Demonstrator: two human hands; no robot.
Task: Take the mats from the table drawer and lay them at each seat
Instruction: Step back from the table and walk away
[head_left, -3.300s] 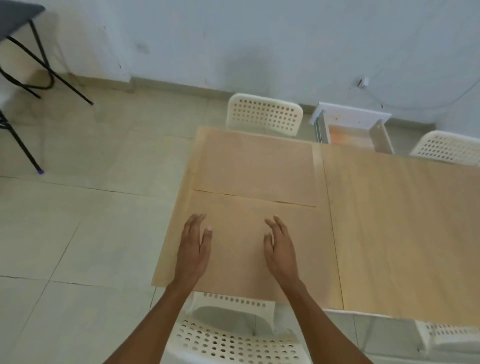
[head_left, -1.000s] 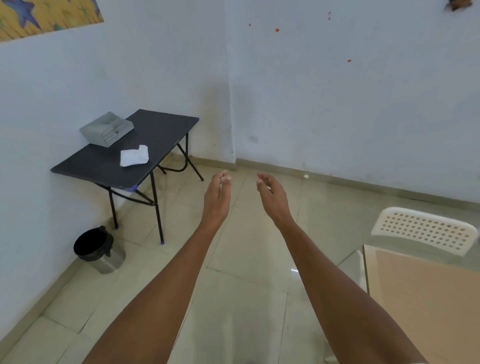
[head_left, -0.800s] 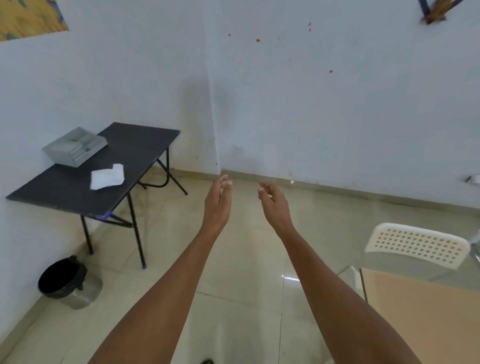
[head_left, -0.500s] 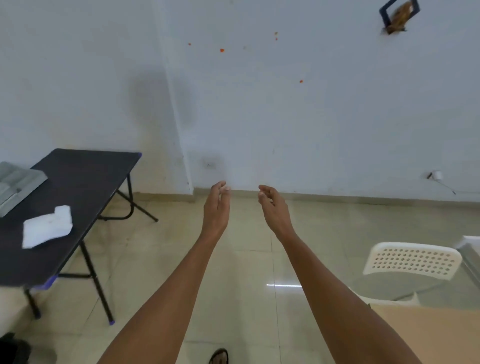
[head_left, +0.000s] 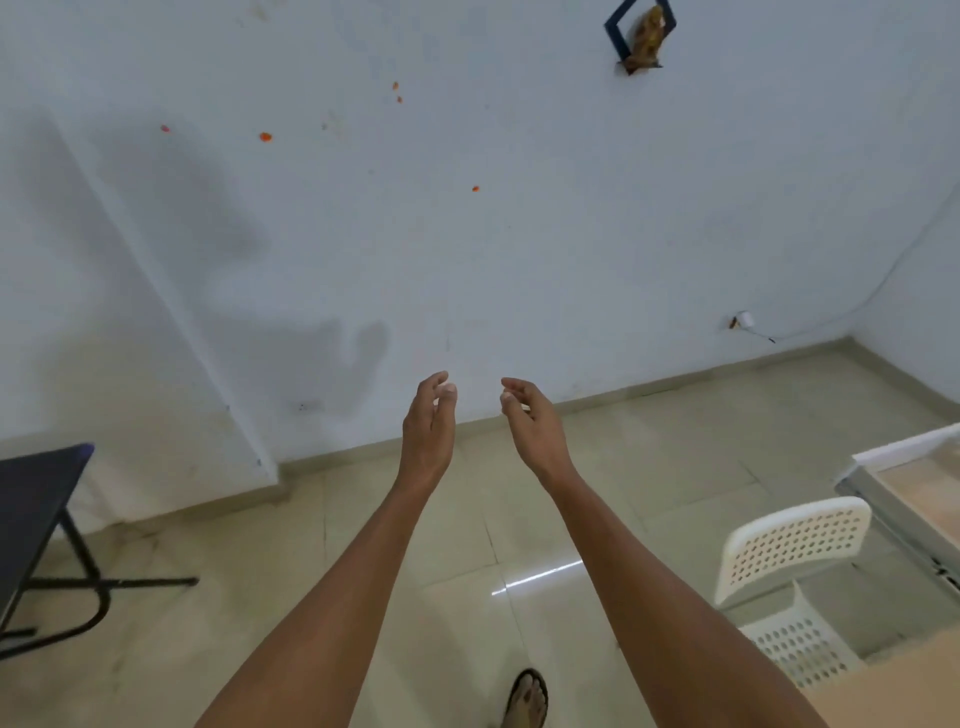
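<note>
I see both arms stretched out ahead over the tiled floor (head_left: 270, 587), toward the white wall (head_left: 519, 249). My left hand (head_left: 427, 431) is raised at about 12 o'clock, palm turned inward, its fingers (head_left: 436, 387) loosely curled with small gaps between them and nothing in them. My right hand (head_left: 532, 426) is just beside it, apart from it, palm turned toward the left one; its fingers (head_left: 519, 391) are likewise half curled and empty.

The open table drawer (head_left: 904, 483) sits at 3 o'clock, at the frame's right edge, with a white rim; I cannot tell whether its tan inside is mats or bare board. Just below it, at 4 o'clock, a white perforated chair (head_left: 792, 545) stands. A strip of tan worktop (head_left: 904, 696) shows at 5 o'clock in the bottom right corner.

At 9 o'clock a corner of a black folding table (head_left: 31, 488) enters. A sandalled foot (head_left: 527, 699) shows at 6 o'clock. High on the wall at 1 o'clock hangs a small dark-framed ornament (head_left: 641, 36).
</note>
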